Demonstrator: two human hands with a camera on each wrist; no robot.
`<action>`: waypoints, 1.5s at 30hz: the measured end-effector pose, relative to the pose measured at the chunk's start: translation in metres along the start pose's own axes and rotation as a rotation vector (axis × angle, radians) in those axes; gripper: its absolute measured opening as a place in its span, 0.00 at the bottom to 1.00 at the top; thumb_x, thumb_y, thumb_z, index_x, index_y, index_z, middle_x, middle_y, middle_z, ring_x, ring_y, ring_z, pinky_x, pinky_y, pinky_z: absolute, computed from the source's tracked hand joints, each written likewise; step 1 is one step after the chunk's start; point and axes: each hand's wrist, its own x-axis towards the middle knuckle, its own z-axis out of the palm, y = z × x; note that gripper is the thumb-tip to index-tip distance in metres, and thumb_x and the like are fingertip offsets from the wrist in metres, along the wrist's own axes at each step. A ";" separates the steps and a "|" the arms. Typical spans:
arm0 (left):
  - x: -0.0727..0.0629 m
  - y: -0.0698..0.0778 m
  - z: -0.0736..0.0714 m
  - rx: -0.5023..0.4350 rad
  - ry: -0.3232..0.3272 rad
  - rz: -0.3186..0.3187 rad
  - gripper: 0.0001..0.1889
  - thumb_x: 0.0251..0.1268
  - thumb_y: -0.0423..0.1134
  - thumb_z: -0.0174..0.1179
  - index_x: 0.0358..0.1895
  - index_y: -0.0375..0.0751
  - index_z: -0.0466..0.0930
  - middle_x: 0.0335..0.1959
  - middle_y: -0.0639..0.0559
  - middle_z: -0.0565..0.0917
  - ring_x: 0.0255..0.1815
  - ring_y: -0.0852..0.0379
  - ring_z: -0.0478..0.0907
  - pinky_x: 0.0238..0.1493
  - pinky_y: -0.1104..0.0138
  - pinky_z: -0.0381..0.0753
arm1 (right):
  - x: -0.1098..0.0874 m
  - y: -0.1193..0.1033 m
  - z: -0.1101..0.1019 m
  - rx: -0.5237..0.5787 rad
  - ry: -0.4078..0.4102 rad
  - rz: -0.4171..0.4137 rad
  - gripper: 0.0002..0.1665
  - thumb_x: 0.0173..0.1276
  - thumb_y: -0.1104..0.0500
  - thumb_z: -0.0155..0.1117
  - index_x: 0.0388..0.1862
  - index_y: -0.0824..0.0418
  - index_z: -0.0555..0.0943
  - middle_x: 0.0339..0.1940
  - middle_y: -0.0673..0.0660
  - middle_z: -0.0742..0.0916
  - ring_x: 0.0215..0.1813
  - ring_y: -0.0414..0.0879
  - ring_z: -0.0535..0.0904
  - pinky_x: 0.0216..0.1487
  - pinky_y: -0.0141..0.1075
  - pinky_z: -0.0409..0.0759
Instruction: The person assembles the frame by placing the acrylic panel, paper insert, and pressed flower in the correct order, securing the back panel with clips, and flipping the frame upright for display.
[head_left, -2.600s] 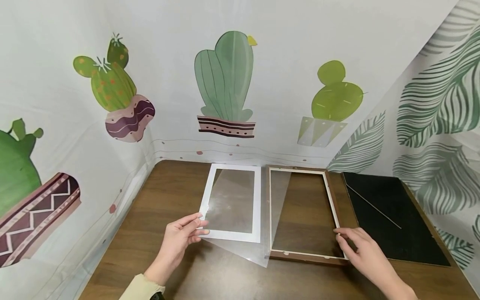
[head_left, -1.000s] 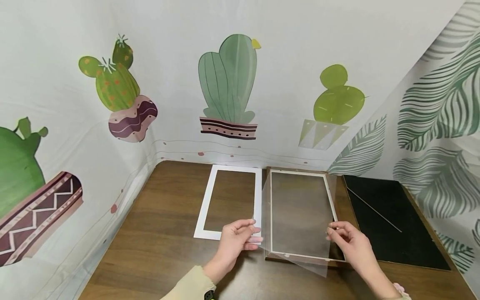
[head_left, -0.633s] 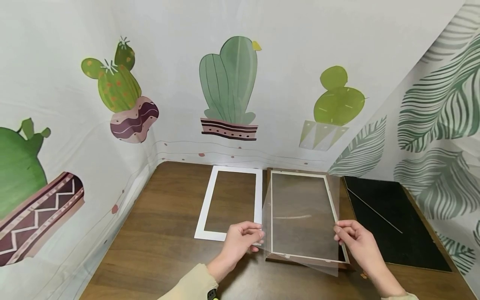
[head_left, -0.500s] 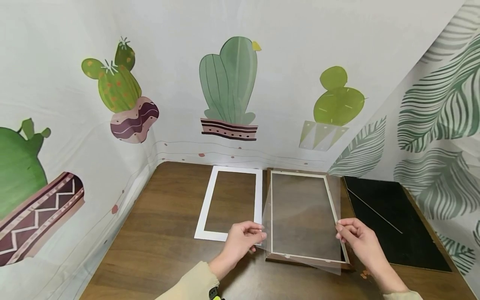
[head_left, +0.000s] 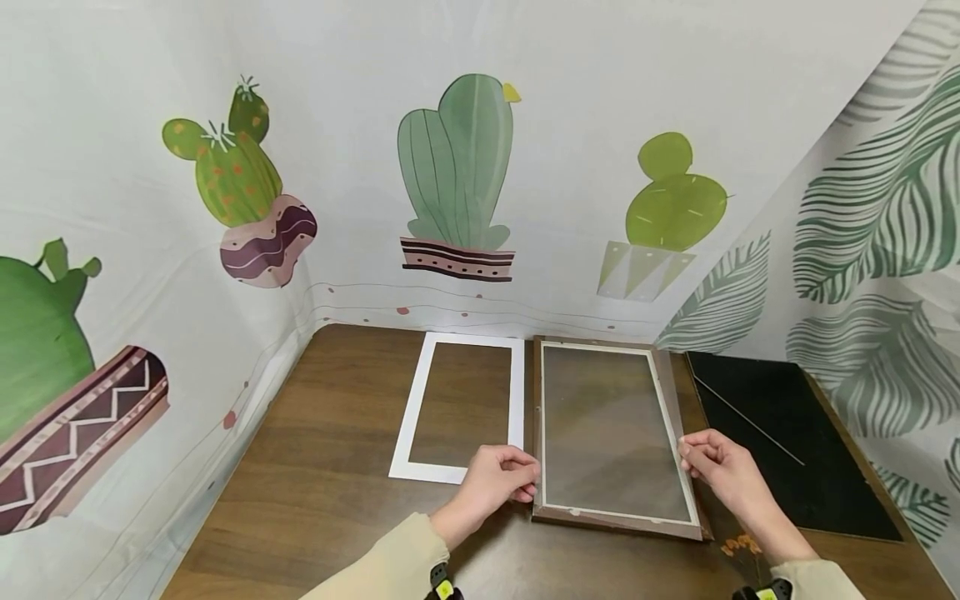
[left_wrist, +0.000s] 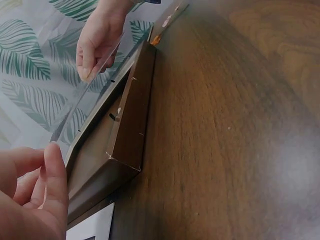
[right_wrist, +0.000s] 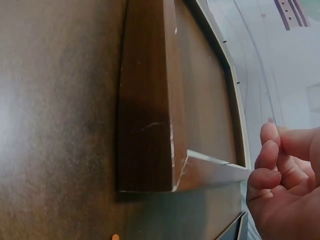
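My left hand (head_left: pixel 495 479) and right hand (head_left: pixel 723 471) each pinch an opposite side edge of a clear sheet (head_left: pixel 607 433). It spans a brown picture frame (head_left: pixel 615 518) that lies on the table with its pale inner lip showing. In the left wrist view the sheet's edge runs as a thin line from my left fingertips (left_wrist: pixel 54 152) to the other hand, raised over the frame. The right wrist view shows thumb and forefinger meeting on the sheet's edge above the frame's side. Left of the frame lies a white mat (head_left: pixel 412 417) with a rectangular opening.
A black backing board (head_left: pixel 825 483) lies right of the frame, with a thin rod (head_left: pixel 750 422) across it. A small orange flower sprig (head_left: pixel 741 544) is near my right wrist. A cactus-print cloth (head_left: pixel 562 183) hangs behind the wooden table (head_left: pixel 315 442).
The clear sheet has moved right, from over the white mat to over the frame, and its tilted corner has straightened in line with it. Both hands have shifted right.
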 end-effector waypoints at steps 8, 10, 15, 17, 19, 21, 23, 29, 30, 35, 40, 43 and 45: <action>0.007 0.000 0.004 0.028 0.008 -0.022 0.06 0.66 0.24 0.66 0.41 0.21 0.86 0.29 0.37 0.88 0.21 0.62 0.81 0.27 0.70 0.86 | 0.006 0.004 -0.002 -0.029 -0.037 0.038 0.13 0.79 0.62 0.62 0.50 0.73 0.79 0.29 0.56 0.87 0.30 0.39 0.77 0.34 0.31 0.80; 0.008 -0.001 0.005 0.034 0.009 -0.024 0.05 0.66 0.24 0.66 0.40 0.22 0.86 0.28 0.38 0.88 0.21 0.62 0.81 0.27 0.70 0.86 | 0.009 0.004 -0.003 -0.043 -0.050 0.034 0.13 0.79 0.61 0.62 0.50 0.73 0.79 0.30 0.56 0.87 0.31 0.39 0.77 0.34 0.31 0.80; 0.009 -0.002 0.004 0.050 0.016 -0.033 0.04 0.66 0.23 0.66 0.40 0.22 0.86 0.27 0.40 0.88 0.21 0.62 0.81 0.27 0.69 0.87 | 0.013 0.003 -0.002 -0.061 -0.071 0.026 0.14 0.80 0.60 0.62 0.50 0.73 0.79 0.30 0.56 0.86 0.31 0.39 0.76 0.35 0.31 0.80; 0.009 -0.003 0.003 0.056 0.021 -0.035 0.04 0.66 0.23 0.66 0.39 0.23 0.86 0.28 0.39 0.88 0.21 0.61 0.81 0.28 0.69 0.87 | 0.014 0.002 -0.001 -0.067 -0.071 0.026 0.13 0.79 0.60 0.62 0.50 0.72 0.79 0.30 0.56 0.86 0.31 0.39 0.76 0.35 0.32 0.80; 0.010 -0.003 0.003 0.063 0.024 -0.034 0.04 0.66 0.23 0.66 0.39 0.23 0.86 0.28 0.39 0.88 0.21 0.61 0.81 0.28 0.68 0.87 | 0.016 0.002 -0.001 -0.076 -0.069 0.022 0.13 0.79 0.60 0.62 0.49 0.72 0.79 0.30 0.56 0.85 0.31 0.39 0.76 0.34 0.32 0.79; 0.010 -0.004 0.004 0.067 0.025 -0.035 0.04 0.66 0.24 0.66 0.39 0.23 0.86 0.27 0.40 0.87 0.21 0.61 0.81 0.28 0.68 0.87 | 0.016 0.003 -0.001 -0.086 -0.071 0.018 0.13 0.80 0.60 0.62 0.49 0.72 0.79 0.30 0.56 0.85 0.31 0.39 0.76 0.33 0.32 0.79; 0.011 -0.005 0.005 0.068 0.025 -0.035 0.03 0.66 0.24 0.66 0.39 0.24 0.86 0.26 0.41 0.87 0.21 0.61 0.81 0.27 0.68 0.87 | 0.017 0.004 -0.001 -0.089 -0.073 0.018 0.14 0.80 0.59 0.61 0.49 0.72 0.79 0.30 0.57 0.85 0.31 0.39 0.76 0.33 0.32 0.78; 0.013 -0.006 0.007 0.079 0.024 -0.025 0.04 0.66 0.24 0.67 0.39 0.23 0.86 0.25 0.44 0.86 0.20 0.61 0.81 0.28 0.68 0.88 | 0.016 0.004 -0.004 -0.085 -0.075 0.043 0.14 0.81 0.60 0.61 0.50 0.73 0.79 0.31 0.56 0.86 0.31 0.40 0.77 0.35 0.32 0.80; 0.013 -0.006 0.007 0.079 0.023 -0.024 0.04 0.66 0.24 0.67 0.40 0.23 0.86 0.25 0.44 0.86 0.20 0.61 0.81 0.28 0.68 0.88 | 0.016 0.004 -0.004 -0.084 -0.076 0.047 0.14 0.81 0.60 0.60 0.50 0.73 0.79 0.31 0.56 0.86 0.32 0.40 0.77 0.35 0.32 0.80; 0.014 -0.006 0.009 0.062 0.023 -0.027 0.04 0.65 0.23 0.66 0.39 0.23 0.85 0.24 0.43 0.86 0.20 0.61 0.81 0.27 0.68 0.87 | 0.018 0.005 -0.005 -0.076 -0.080 0.051 0.14 0.81 0.60 0.60 0.50 0.73 0.79 0.31 0.56 0.86 0.32 0.40 0.77 0.35 0.32 0.80; 0.013 -0.007 0.009 0.077 0.028 -0.037 0.03 0.65 0.23 0.67 0.38 0.23 0.85 0.25 0.43 0.87 0.20 0.61 0.81 0.27 0.67 0.87 | 0.018 0.007 -0.002 -0.068 -0.070 0.040 0.13 0.80 0.61 0.61 0.49 0.73 0.79 0.29 0.56 0.86 0.31 0.39 0.77 0.34 0.32 0.80; 0.013 -0.008 0.009 0.081 0.028 -0.036 0.03 0.65 0.23 0.66 0.38 0.23 0.85 0.25 0.43 0.87 0.20 0.61 0.81 0.27 0.68 0.87 | 0.018 0.009 -0.001 -0.077 -0.069 0.041 0.12 0.79 0.61 0.62 0.48 0.72 0.80 0.29 0.56 0.86 0.30 0.40 0.77 0.34 0.32 0.79; 0.013 -0.008 0.009 0.081 0.027 -0.033 0.03 0.65 0.23 0.66 0.38 0.23 0.85 0.24 0.44 0.86 0.20 0.61 0.81 0.27 0.68 0.87 | 0.018 0.009 0.000 -0.082 -0.073 0.043 0.13 0.80 0.60 0.62 0.48 0.72 0.80 0.30 0.56 0.86 0.30 0.40 0.77 0.34 0.32 0.79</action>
